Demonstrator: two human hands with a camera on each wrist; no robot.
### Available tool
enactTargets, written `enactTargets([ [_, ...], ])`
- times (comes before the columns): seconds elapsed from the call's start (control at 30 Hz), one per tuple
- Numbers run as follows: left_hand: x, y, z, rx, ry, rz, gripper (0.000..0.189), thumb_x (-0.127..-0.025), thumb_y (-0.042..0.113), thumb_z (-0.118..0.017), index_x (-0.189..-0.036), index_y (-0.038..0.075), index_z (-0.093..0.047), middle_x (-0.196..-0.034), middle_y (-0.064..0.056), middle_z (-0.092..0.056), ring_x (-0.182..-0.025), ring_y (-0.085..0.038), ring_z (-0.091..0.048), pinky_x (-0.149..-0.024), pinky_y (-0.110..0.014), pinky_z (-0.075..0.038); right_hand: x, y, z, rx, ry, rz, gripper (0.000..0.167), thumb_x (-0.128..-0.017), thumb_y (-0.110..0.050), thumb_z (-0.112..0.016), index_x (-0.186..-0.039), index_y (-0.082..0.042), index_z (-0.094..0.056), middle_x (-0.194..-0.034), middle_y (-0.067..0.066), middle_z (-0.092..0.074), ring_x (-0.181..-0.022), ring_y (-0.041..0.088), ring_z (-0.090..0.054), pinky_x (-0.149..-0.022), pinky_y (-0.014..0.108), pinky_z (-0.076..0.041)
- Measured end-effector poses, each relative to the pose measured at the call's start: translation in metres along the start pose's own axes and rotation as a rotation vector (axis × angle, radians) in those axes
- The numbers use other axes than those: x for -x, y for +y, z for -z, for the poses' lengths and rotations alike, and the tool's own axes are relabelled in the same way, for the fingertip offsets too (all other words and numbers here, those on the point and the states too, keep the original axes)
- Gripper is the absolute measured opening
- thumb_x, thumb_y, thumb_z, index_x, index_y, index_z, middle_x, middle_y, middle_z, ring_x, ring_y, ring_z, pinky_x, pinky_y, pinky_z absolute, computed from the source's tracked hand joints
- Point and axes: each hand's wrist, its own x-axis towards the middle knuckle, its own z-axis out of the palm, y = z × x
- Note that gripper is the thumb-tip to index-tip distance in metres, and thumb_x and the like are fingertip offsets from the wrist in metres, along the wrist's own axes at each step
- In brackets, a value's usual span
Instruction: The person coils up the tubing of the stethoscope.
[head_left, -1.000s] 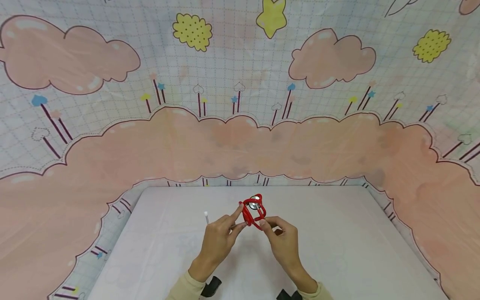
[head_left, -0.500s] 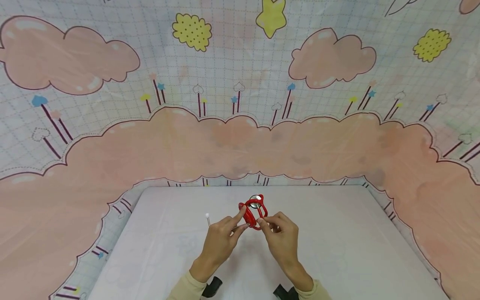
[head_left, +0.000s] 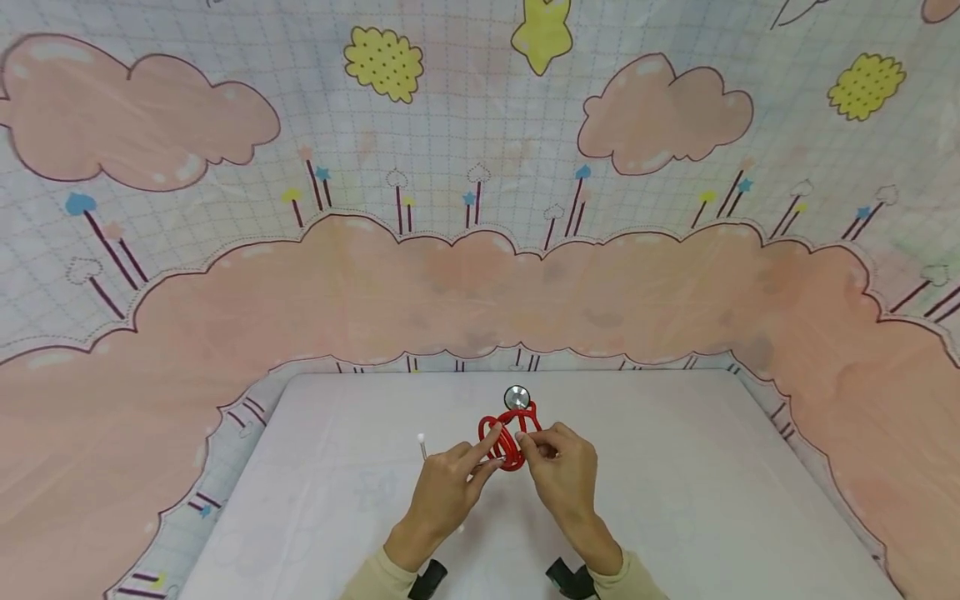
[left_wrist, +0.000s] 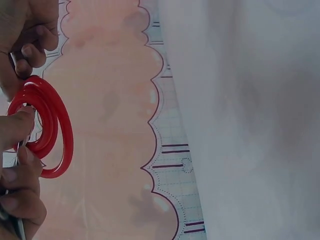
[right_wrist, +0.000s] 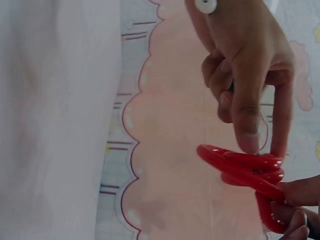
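A stethoscope with red tubing (head_left: pixel 484 430) wound into loops is held up above the white table. Its round metal chestpiece (head_left: pixel 517 397) sticks out at the far side of the loops. My left hand (head_left: pixel 448 483) holds the coil between index finger and thumb; in the left wrist view its other fingers curl around the metal ear tube (left_wrist: pixel 21 225). One white eartip (head_left: pixel 422 438) pokes out left of that hand, and another eartip (right_wrist: pixel 206 5) shows in the right wrist view. My right hand (head_left: pixel 566 471) pinches the tubing at the right side of the coil; its fingertips are partly hidden.
The white tabletop (head_left: pixel 697 483) spreads out below and around both hands. A patterned cloth (head_left: pixel 570 287) with clouds and stars hangs behind the table and along its sides. Black straps (head_left: pixel 428 580) sit at both wrists.
The coil has tilted and come slightly down toward me. The chestpiece, earlier framed by the loops, now stands out beyond them. Both hands keep their hold.
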Motion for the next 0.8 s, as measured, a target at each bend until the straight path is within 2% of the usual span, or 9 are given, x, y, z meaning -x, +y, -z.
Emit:
enactTargets([
  [0.13, 0.000, 0.001, -0.003, 0.005, -0.007, 0.021, 0.050, -0.080, 0.022, -0.081, -0.128, 0.016, -0.067, -0.067, 0.004, -0.066, -0.052, 0.002, -0.046, -0.052, -0.006, -0.038, 0.001, 0.006, 0.002, 0.056, 0.058, 0.059, 0.017, -0.070, -0.008, -0.088, -0.072, -0.005, -0.072, -0.056, -0.003, -0.051, -0.053, 0.002, -0.042, -0.045, 0.015, -0.037],
  [0.23, 0.001, -0.001, -0.005, -0.008, -0.012, 0.022, 0.050, -0.080, 0.023, -0.081, -0.128, 0.018, -0.067, -0.067, 0.005, -0.067, -0.053, 0.002, -0.046, -0.052, -0.006, -0.038, -0.001, 0.011, 0.003, 0.085, 0.067, 0.038, 0.026, -0.071, -0.012, -0.088, -0.085, -0.004, -0.067, -0.062, 0.001, -0.059, -0.056, 0.007, -0.051, -0.049, 0.019, -0.043],
  [0.33, 0.002, -0.003, -0.007, -0.011, -0.021, 0.019, 0.051, -0.078, 0.022, -0.082, -0.128, 0.019, -0.068, -0.067, 0.006, -0.066, -0.053, 0.002, -0.045, -0.052, -0.006, -0.037, -0.003, 0.017, 0.004, 0.046, 0.003, -0.052, 0.033, -0.074, -0.015, -0.086, -0.098, -0.004, -0.066, -0.077, 0.006, -0.070, -0.063, 0.013, -0.064, -0.054, 0.021, -0.049],
  [0.47, 0.003, -0.006, -0.008, 0.023, -0.055, 0.038, 0.055, -0.078, 0.020, -0.083, -0.130, 0.017, -0.066, -0.072, 0.005, -0.070, -0.056, 0.001, -0.053, -0.054, -0.008, -0.043, -0.003, 0.024, 0.004, -0.122, -0.138, -0.220, 0.028, -0.080, -0.014, -0.082, -0.104, -0.006, -0.069, -0.092, 0.008, -0.076, -0.070, 0.018, -0.073, -0.058, 0.020, -0.055],
  [0.67, 0.003, -0.011, -0.010, 0.099, -0.183, 0.165, 0.060, -0.081, 0.022, -0.082, -0.134, 0.012, -0.058, -0.084, -0.002, -0.075, -0.068, -0.005, -0.065, -0.063, -0.018, -0.054, -0.002, 0.033, 0.002, -0.325, -0.250, -0.418, 0.026, -0.082, -0.012, -0.080, -0.105, -0.006, -0.068, -0.094, 0.013, -0.074, -0.074, 0.017, -0.073, -0.060, 0.027, -0.059],
  [0.8, 0.002, -0.017, -0.012, 0.136, -0.286, 0.236, 0.049, -0.084, 0.025, -0.078, -0.126, 0.012, -0.056, -0.079, 0.000, -0.072, -0.066, -0.002, -0.061, -0.062, -0.018, -0.052, -0.004, 0.033, 0.000, -0.393, -0.291, -0.529, 0.027, -0.083, -0.009, -0.078, -0.107, -0.001, -0.066, -0.098, 0.018, -0.071, -0.077, 0.021, -0.073, -0.064, 0.037, -0.060],
])
